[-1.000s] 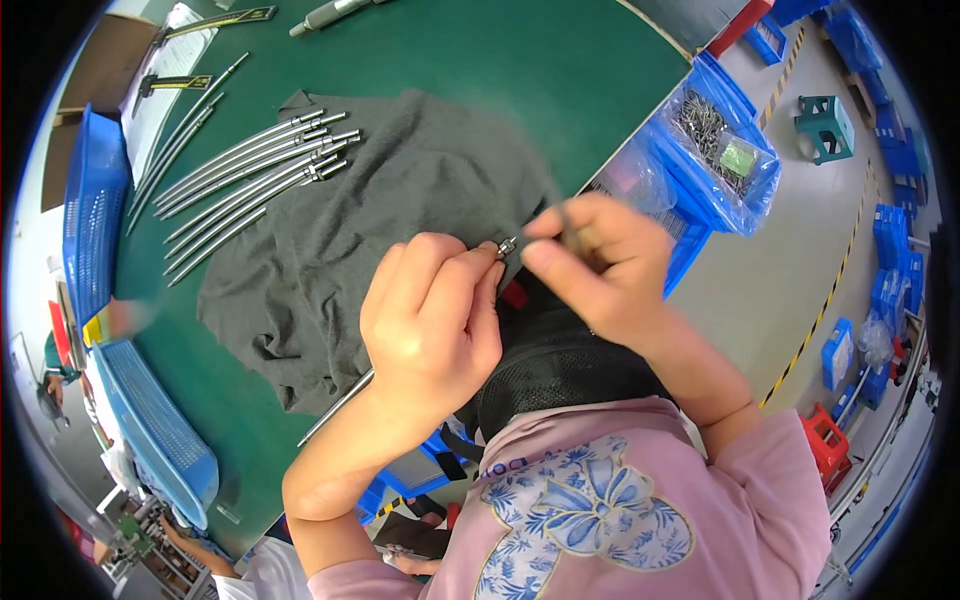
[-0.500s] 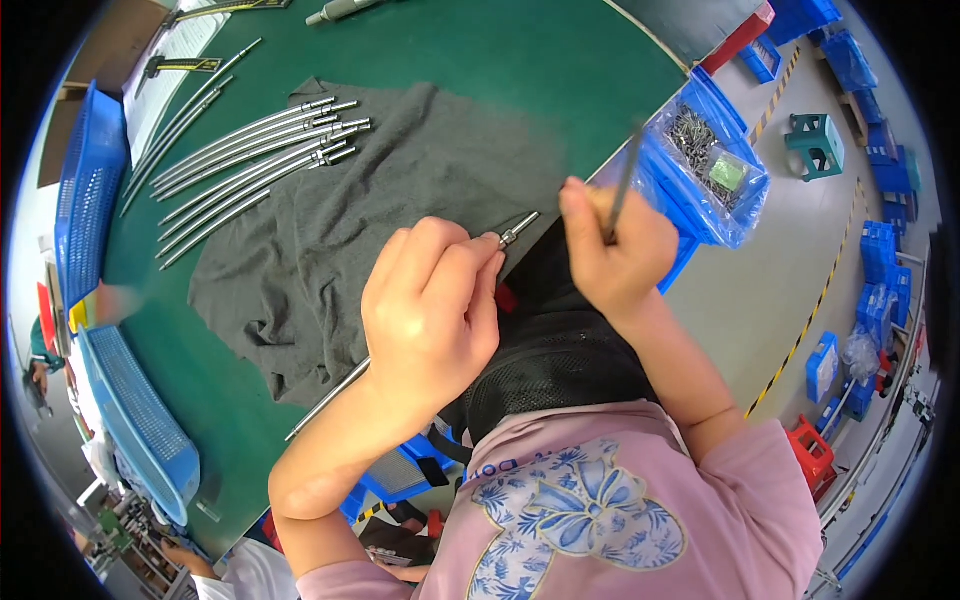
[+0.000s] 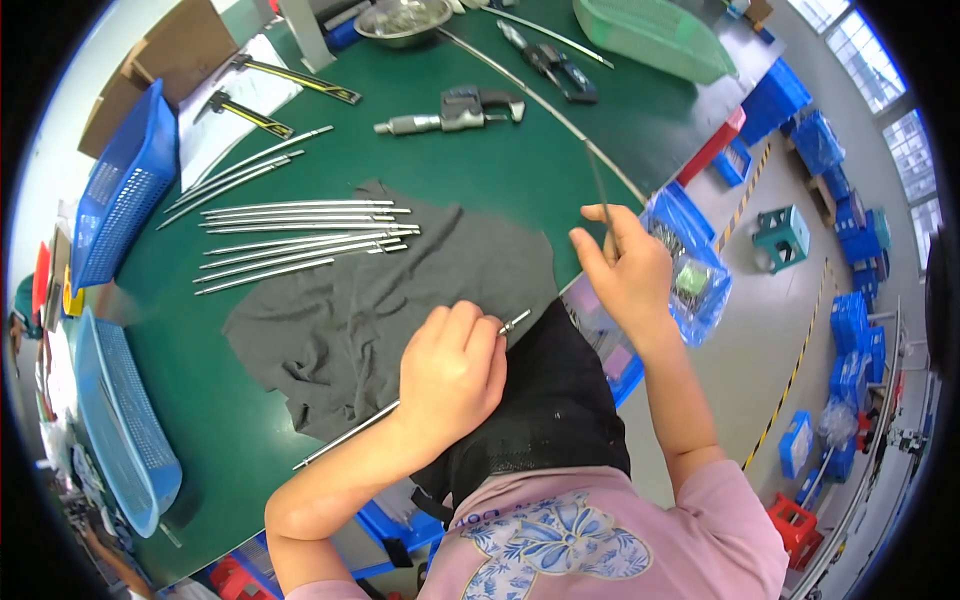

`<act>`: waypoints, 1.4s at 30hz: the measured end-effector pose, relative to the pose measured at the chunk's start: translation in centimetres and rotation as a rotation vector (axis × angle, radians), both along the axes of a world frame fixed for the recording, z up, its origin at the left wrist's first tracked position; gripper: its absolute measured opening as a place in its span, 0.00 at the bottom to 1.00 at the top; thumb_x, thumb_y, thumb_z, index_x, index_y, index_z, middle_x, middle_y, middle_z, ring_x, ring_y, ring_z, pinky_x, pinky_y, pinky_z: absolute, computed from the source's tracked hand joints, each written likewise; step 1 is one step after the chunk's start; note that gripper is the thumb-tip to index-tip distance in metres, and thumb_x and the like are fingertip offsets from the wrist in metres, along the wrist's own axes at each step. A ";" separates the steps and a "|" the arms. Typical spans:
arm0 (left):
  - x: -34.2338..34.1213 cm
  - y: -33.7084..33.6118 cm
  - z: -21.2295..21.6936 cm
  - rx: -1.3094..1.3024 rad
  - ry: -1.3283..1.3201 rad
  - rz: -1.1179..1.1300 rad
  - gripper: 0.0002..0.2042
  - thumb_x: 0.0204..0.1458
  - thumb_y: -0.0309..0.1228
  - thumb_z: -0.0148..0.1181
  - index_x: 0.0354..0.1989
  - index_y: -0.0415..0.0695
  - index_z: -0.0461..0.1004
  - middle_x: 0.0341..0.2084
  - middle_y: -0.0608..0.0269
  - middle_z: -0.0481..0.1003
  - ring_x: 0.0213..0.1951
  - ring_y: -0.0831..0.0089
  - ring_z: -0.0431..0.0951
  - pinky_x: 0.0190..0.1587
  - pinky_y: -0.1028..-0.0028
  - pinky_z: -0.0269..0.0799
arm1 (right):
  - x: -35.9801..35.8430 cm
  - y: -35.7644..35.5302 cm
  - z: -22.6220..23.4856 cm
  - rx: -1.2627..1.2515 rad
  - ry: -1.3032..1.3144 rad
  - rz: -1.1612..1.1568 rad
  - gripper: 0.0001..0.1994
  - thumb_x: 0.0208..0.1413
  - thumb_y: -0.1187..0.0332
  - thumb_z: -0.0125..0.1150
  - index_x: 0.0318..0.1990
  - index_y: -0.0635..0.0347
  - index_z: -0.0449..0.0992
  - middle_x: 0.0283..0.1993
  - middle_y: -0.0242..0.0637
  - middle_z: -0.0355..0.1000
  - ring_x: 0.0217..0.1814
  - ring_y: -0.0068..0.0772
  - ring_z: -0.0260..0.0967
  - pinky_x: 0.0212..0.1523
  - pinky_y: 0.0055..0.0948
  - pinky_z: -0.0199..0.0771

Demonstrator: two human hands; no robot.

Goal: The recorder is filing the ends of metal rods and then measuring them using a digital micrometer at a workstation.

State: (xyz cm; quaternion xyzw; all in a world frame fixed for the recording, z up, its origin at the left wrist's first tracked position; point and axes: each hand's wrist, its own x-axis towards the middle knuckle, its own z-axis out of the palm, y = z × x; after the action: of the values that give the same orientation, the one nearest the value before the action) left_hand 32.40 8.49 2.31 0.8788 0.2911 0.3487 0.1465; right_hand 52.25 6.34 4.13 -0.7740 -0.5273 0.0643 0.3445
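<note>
My left hand (image 3: 450, 370) is closed around a long thin metal rod (image 3: 345, 440) that slants over the edge of a grey cloth (image 3: 390, 300), its tip poking out by my fingers. My right hand (image 3: 625, 265) is raised off to the right and pinches a slim dark wire-like rod (image 3: 600, 190) that points up. Several more shiny metal rods (image 3: 300, 240) lie side by side on the cloth and the green table (image 3: 500, 160). A black apron covers my lap.
Blue plastic baskets (image 3: 120, 190) stand along the left edge. A micrometer (image 3: 450, 110), a metal bowl (image 3: 400, 20), a green tray (image 3: 650, 35) and pliers lie at the back. Clear bags of small parts (image 3: 690, 280) sit in a blue bin at the right.
My right hand has pulled away from the left hand, up and to the right, drawing the slim dark rod with it. The left hand still holds its rod.
</note>
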 end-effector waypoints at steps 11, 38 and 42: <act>-1.4 -0.9 2.1 -0.034 0.111 0.083 0.06 0.45 0.27 0.57 0.30 0.41 0.67 0.26 0.61 0.66 0.24 0.67 0.71 0.23 0.70 0.68 | -2.5 2.9 3.3 0.061 -0.086 0.765 0.12 0.52 0.66 0.57 0.21 0.62 0.71 0.22 0.41 0.64 0.22 0.42 0.64 0.23 0.36 0.62; -2.5 -4.4 -0.5 -0.846 -1.208 0.008 0.09 0.58 0.27 0.50 0.38 0.31 0.70 0.34 0.49 0.73 0.32 0.65 0.79 0.34 0.72 0.78 | -0.1 9.7 3.5 0.065 -0.130 0.577 0.12 0.55 0.66 0.53 0.22 0.61 0.71 0.21 0.41 0.67 0.25 0.40 0.68 0.27 0.38 0.65; -3.8 -3.9 0.0 -0.888 -1.236 0.034 0.09 0.58 0.26 0.49 0.35 0.31 0.71 0.34 0.49 0.73 0.32 0.65 0.79 0.34 0.72 0.77 | 4.9 18.7 1.0 -0.029 -0.420 0.526 0.16 0.46 0.74 0.55 0.45 0.63 0.72 0.45 0.43 0.67 0.51 0.45 0.64 0.52 0.37 0.66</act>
State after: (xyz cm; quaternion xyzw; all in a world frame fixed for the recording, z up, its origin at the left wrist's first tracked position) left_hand 28.58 4.57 2.30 0.3777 0.2826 0.6296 0.6173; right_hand 57.14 25.07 5.11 -0.6126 -0.7674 -0.0026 0.1891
